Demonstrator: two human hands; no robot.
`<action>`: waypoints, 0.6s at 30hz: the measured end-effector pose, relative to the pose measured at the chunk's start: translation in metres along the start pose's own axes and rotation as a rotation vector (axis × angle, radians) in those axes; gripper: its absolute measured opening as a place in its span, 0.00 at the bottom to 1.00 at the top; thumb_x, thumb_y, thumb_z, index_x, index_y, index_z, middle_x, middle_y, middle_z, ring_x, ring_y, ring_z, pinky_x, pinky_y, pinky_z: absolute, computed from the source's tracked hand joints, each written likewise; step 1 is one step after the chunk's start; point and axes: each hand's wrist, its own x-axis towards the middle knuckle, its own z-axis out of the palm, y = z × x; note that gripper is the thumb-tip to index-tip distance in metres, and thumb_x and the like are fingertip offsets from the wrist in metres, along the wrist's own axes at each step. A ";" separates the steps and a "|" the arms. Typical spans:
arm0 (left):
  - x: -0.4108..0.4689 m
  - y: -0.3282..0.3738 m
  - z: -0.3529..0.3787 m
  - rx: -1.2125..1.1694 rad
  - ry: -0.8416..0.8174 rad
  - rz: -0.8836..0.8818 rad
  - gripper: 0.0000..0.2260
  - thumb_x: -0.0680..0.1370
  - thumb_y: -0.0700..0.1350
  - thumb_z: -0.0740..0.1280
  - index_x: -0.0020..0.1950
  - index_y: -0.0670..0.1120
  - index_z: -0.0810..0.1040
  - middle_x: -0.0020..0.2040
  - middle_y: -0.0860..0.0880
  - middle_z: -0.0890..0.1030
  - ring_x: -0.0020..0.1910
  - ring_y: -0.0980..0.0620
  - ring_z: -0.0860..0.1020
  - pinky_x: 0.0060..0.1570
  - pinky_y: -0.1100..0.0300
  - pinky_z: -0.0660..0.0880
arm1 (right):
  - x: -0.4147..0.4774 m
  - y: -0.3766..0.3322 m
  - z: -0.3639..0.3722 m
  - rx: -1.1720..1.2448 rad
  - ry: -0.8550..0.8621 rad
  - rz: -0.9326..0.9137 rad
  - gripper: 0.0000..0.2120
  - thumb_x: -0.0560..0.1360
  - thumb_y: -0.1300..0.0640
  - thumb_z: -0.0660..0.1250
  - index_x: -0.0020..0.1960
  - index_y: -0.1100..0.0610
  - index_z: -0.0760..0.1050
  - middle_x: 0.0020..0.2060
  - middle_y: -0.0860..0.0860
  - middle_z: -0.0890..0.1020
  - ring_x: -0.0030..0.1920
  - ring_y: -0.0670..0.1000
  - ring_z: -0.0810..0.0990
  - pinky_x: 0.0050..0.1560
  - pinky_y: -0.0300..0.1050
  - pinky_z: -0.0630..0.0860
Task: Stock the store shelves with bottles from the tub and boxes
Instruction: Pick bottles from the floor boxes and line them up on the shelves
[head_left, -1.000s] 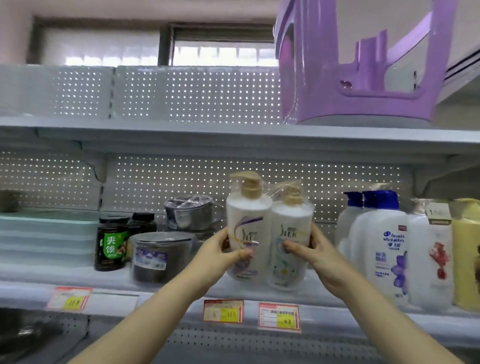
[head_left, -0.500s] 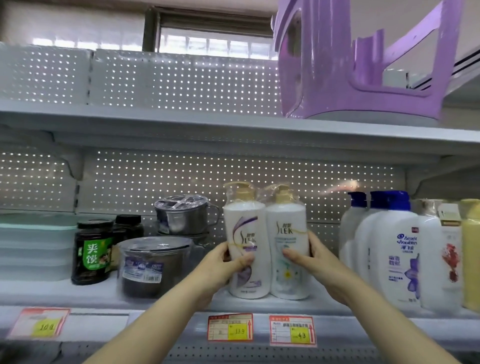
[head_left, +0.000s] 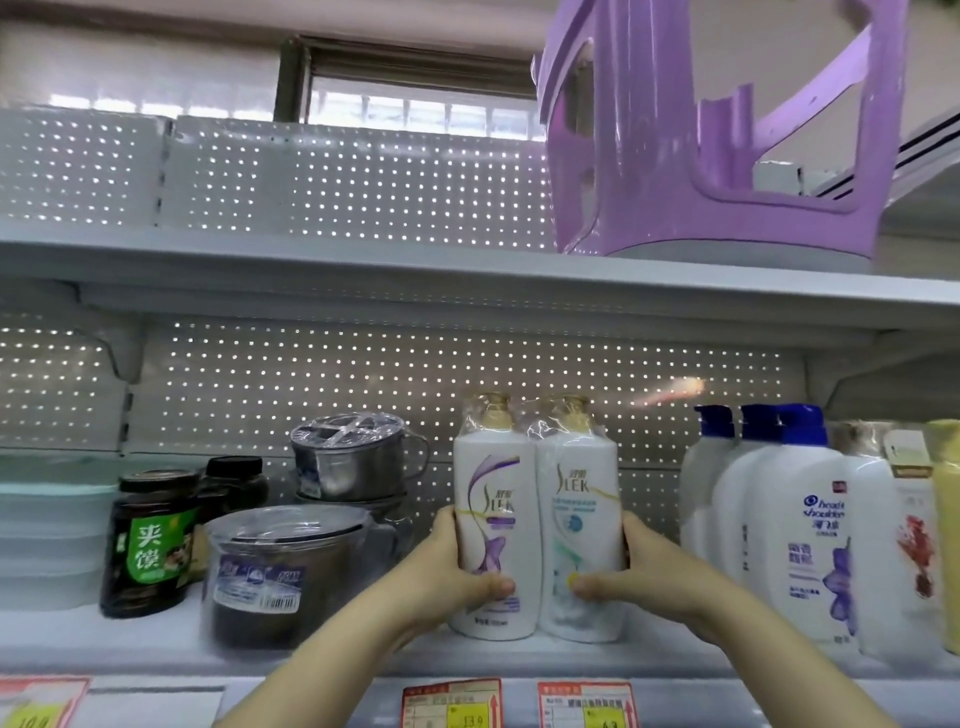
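The shrink-wrapped twin pack of bottles (head_left: 537, 519) stands upright on the shelf (head_left: 78, 636), the left hand (head_left: 449, 564) and right hand (head_left: 647, 569) curled round its sides, thumbs in front. Probably heavy, rigid, with slick film: best held low on both bodies, never by the pumps

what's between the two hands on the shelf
The wrapped twin pack of Slek bottles, standing on the shelf; the left hand and right hand grip its sides. Seen in the head view.
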 end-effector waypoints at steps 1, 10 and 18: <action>0.002 0.000 0.000 0.025 0.004 0.004 0.28 0.70 0.42 0.77 0.63 0.50 0.66 0.56 0.52 0.81 0.53 0.57 0.80 0.50 0.65 0.78 | 0.002 0.000 0.000 -0.015 0.012 0.001 0.38 0.63 0.59 0.81 0.68 0.52 0.66 0.58 0.46 0.81 0.56 0.46 0.80 0.59 0.45 0.78; 0.034 -0.006 -0.001 0.119 0.026 -0.081 0.34 0.70 0.45 0.77 0.69 0.49 0.62 0.59 0.52 0.78 0.57 0.53 0.77 0.58 0.58 0.75 | 0.030 0.005 0.006 -0.077 0.083 0.019 0.34 0.65 0.59 0.80 0.65 0.52 0.68 0.59 0.47 0.79 0.58 0.49 0.78 0.62 0.48 0.76; 0.054 -0.011 -0.004 0.193 0.017 -0.152 0.42 0.67 0.50 0.78 0.74 0.47 0.58 0.64 0.49 0.76 0.61 0.48 0.75 0.65 0.49 0.72 | 0.049 0.011 0.007 -0.084 0.094 0.052 0.31 0.66 0.60 0.80 0.63 0.54 0.68 0.58 0.50 0.79 0.58 0.50 0.78 0.60 0.46 0.75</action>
